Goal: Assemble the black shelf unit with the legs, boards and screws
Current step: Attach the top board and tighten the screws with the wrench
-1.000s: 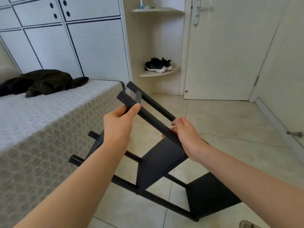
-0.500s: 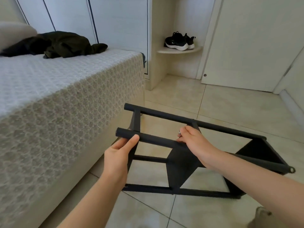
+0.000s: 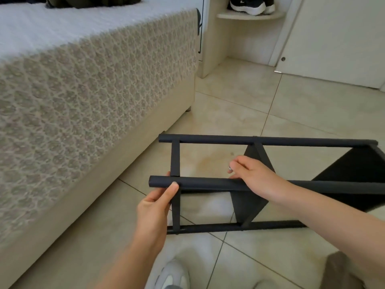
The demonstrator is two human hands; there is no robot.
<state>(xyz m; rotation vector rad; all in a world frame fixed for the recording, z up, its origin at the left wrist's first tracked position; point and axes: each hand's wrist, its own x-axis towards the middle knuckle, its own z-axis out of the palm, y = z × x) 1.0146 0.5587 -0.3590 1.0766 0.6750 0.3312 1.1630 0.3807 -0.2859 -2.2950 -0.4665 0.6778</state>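
While it is sideways, the black shelf unit (image 3: 208, 185) shows two boards (image 3: 248, 203).

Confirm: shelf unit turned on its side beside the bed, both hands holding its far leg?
Wrong leg: the head view shows left hand and right hand holding the near leg. The shelf unit does lie sideways beside the bed.

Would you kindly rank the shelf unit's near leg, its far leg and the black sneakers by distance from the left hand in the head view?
1. Near leg, pinched by the left hand.
2. Far leg, across the frame.
3. Black sneakers, on the far corner shelf.
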